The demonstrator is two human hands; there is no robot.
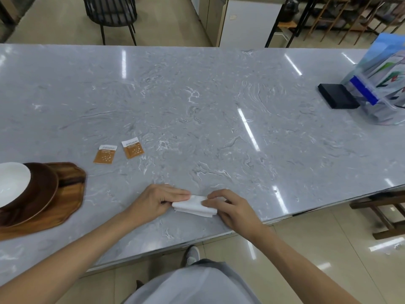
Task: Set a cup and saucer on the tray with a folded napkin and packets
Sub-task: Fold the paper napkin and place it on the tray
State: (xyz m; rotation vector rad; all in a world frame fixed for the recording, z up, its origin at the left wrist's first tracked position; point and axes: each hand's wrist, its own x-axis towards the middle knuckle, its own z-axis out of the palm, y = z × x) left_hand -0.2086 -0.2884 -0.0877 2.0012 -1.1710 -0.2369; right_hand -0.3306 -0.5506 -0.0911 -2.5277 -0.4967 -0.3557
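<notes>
Close to the person, near the front edge of the counter (219,106), lies the white napkin (194,206). Both hands are on it. The left hand (156,200) lies flat with its fingers pressed together on the napkin's left end. The right hand (230,208) curls over the right end, and its fingertips pinch and press the fold down. The napkin is already a small thick rectangle, so I think the folding step is going on now and is nearly done.

To the left of the napkin, a good way off, sits the wooden tray (70,194). A brown saucer (47,189) is on the tray, and a cup (13,183) that is white inside sits on the saucer. So the cup and saucer part looks finished.

Behind the napkin and a bit to the left, two orange packets (105,154) lie flat on the counter, side by side but not touching. They are not on the tray yet.

Next, I think the napkin needs one more press to hold its crease. Then one hand must lift it without letting it open and carry it left to a bare part of the tray. The packets would follow.

Far behind the napkin to the right stand a black box (337,98) and a clear bag (381,84). They are not part of the job.
</notes>
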